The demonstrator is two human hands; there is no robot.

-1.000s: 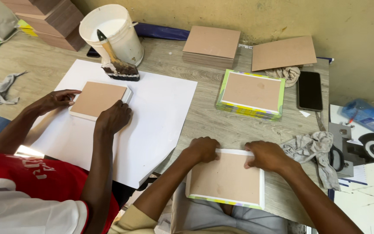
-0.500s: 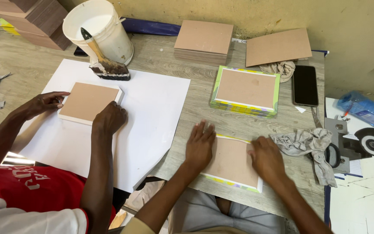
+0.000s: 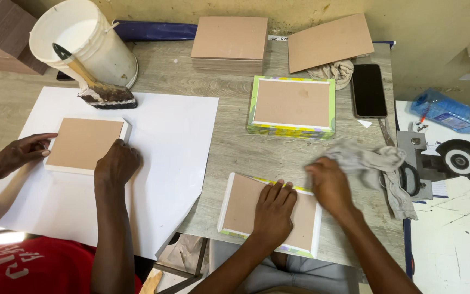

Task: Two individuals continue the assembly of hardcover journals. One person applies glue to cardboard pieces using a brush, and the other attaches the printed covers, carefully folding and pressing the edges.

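Board: a flat brown panel (image 3: 270,213) with a white and green-yellow edge, lying at the near edge of the desk (image 3: 235,152).
Left hand (image 3: 274,209): fingers spread, pressed flat on the panel.
Right hand (image 3: 330,182): gripping a grey rag (image 3: 373,163) beside the panel's far right corner.

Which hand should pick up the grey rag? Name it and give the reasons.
Right. The right hand already lies at the edge of the grey rag, fingers touching it. The left hand is pressed flat on the brown board, farther from the rag.
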